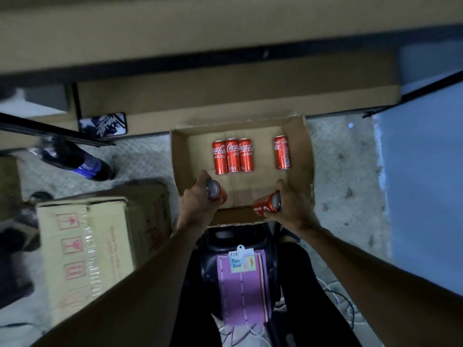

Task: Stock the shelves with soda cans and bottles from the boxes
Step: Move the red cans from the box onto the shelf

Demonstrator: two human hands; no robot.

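Observation:
An open cardboard box (299,151) lies on the floor in front of me. Inside it, three red Coca-Cola cans (233,155) lie side by side, and a fourth can (282,152) lies apart at the right. My left hand (198,200) grips a red can (218,194) over the box's near left corner. My right hand (290,204) grips another red can (266,206) over the near edge, its top facing me. Above the box runs a shelf lined with cardboard (225,98).
A closed cardboard carton (87,249) stands at my left. A dark soda bottle with a blue label (80,162) lies on the floor beyond it. A phone (102,124) rests on the low shelf. A blue wall (423,171) is at the right. Cables lie by my legs.

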